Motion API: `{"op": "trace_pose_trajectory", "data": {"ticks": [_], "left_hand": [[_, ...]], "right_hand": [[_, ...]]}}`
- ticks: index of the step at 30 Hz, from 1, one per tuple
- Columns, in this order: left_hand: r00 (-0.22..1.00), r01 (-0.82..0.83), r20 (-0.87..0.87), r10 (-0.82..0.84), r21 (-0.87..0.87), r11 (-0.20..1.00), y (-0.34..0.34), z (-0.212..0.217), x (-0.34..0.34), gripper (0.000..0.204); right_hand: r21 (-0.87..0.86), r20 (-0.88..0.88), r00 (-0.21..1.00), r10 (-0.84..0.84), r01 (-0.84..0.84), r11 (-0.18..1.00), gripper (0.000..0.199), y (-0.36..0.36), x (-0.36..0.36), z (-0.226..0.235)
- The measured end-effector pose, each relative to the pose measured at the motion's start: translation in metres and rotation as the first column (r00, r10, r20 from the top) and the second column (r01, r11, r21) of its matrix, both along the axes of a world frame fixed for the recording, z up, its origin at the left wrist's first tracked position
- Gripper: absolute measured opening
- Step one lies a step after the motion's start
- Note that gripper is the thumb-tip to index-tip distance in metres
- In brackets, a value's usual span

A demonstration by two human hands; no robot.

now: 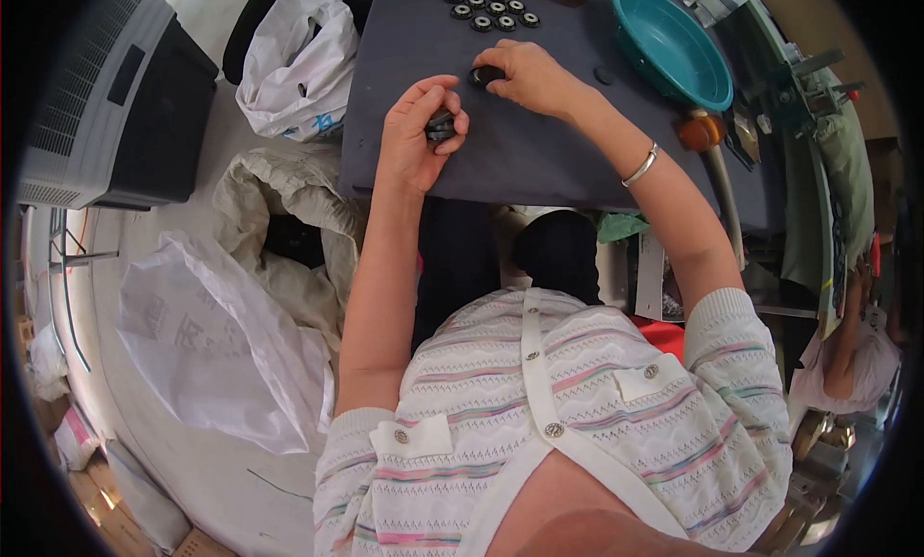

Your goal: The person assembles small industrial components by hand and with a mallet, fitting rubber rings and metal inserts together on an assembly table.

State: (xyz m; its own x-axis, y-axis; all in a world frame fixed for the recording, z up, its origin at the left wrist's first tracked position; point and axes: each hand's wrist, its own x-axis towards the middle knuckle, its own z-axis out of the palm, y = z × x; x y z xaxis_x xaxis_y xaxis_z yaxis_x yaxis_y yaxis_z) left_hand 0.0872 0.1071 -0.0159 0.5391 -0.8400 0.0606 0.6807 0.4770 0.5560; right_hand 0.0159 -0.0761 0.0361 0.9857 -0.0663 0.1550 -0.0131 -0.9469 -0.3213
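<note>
My left hand [409, 138] is curled around a few black round discs [440, 126], stacked together against its fingers near the table's left front part. My right hand [531, 77] pinches another black round piece [486, 75] between thumb and fingers, low over the grey-covered table [577, 157]. Part of that piece is hidden by the fingers. Beyond both hands, several black round parts with pale ring-shaped centres [489, 6] lie in loose rows. A single small dark disc [603, 76] rests to the right of my right hand.
At the table's right stands a teal basin [674, 51], beside a mallet with an orange head [701, 130]. A green bench machine [818, 90] is farther right. White sacks [298, 66] and a black-and-grey appliance [154, 114] stand left. Another person's arm [847, 345] shows at the right edge.
</note>
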Motion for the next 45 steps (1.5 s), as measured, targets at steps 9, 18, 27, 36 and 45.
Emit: {"op": "trace_pose_trajectory", "data": {"ticks": [9, 18, 27, 36, 45], "left_hand": [[1.000, -0.007, -0.020, 0.007, 0.016, 1.000, 0.001, 0.001, 0.003, 0.016], [1.000, -0.008, -0.009, 0.008, 0.046, 0.999, 0.000, 0.002, 0.001, 0.018], [0.996, -0.057, -0.057, 0.062, 0.091, 0.994, -0.003, 0.005, -0.001, 0.034], [0.986, 0.068, 0.144, -0.089, 0.147, 0.987, -0.004, 0.002, -0.003, 0.043], [0.989, 0.018, 0.146, -0.038, 0.134, 0.991, -0.004, 0.008, -0.001, 0.042]], "right_hand": [[-0.083, -0.112, 0.993, 0.038, -0.047, 0.995, 0.032, -0.002, 0.022, -0.002], [-0.168, -0.094, 0.995, 0.024, -0.039, 0.985, 0.024, 0.005, 0.023, 0.000], [-0.036, 0.192, 0.981, 0.025, -0.018, 0.999, 0.027, 0.060, -0.024, 0.031], [0.034, 0.438, 0.897, 0.064, -0.088, 0.996, 0.011, 0.078, -0.035, 0.010], [-0.266, 0.260, 0.960, -0.103, 0.174, 0.948, 0.013, 0.035, -0.101, -0.006]]}}
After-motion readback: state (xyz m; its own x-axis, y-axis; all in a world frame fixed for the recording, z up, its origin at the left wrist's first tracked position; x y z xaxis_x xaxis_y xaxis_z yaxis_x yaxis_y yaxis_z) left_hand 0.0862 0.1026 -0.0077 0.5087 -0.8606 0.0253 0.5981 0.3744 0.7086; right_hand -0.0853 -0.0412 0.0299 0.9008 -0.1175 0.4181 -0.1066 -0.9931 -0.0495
